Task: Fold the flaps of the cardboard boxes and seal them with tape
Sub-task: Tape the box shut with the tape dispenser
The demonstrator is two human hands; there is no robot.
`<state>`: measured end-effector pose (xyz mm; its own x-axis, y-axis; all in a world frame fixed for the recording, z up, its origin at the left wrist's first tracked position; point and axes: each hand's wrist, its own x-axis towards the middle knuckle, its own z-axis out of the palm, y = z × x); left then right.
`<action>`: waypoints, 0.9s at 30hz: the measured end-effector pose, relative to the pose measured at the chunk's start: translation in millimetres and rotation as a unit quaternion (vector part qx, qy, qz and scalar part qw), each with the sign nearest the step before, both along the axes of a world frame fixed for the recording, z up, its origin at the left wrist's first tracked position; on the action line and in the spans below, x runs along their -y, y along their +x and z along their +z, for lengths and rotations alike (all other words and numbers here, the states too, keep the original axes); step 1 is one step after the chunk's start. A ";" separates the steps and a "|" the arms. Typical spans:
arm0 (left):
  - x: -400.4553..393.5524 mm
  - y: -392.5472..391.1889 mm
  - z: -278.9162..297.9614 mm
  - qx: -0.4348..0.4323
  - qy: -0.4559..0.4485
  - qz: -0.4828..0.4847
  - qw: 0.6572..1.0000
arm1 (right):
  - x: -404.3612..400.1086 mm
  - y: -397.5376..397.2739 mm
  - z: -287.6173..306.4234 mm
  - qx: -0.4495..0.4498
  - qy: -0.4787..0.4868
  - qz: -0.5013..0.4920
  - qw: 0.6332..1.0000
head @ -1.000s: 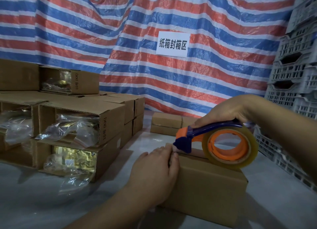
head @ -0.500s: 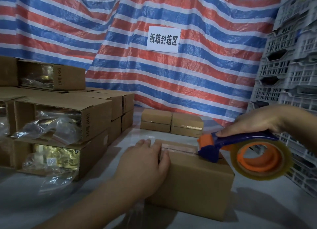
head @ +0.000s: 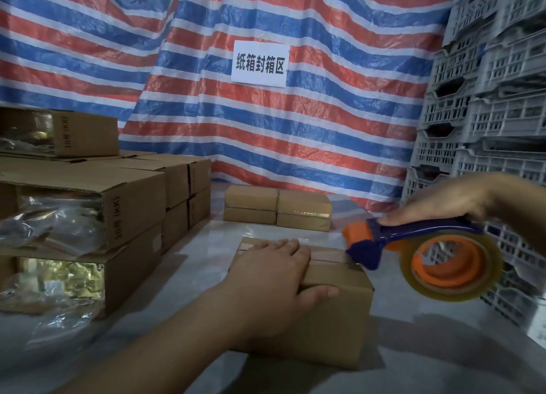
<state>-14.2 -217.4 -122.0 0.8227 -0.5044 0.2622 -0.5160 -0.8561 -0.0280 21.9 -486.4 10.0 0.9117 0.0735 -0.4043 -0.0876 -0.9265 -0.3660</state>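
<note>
A small cardboard box (head: pixel 336 328) lies on the table in front of me with its flaps folded down. A strip of clear tape (head: pixel 328 256) runs along its top seam. My left hand (head: pixel 274 281) lies flat on the box top, fingers straight and thumb over the near edge. My right hand (head: pixel 443 200) grips the blue handle of an orange tape dispenser (head: pixel 428 254) with a clear roll. The dispenser's blue blade end sits at the box's right top edge.
Open boxes (head: pixel 88 216) holding plastic-wrapped goods are stacked at the left. Two pairs of sealed boxes (head: pixel 277 207) stand at the back by the striped tarp (head: pixel 266 127) with a white sign (head: pixel 260 64). Grey plastic crates (head: pixel 487 113) tower at the right.
My right hand has drawn the dispenser rightwards along the box top to its right edge, laying tape. My left hand has slid further onto the top.
</note>
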 end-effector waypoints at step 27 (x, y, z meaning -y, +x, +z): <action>55.0 -1.9 7.3 -0.014 0.026 -0.098 0.995 | 21.9 -12.4 -7.5 -0.037 -0.189 0.020 0.981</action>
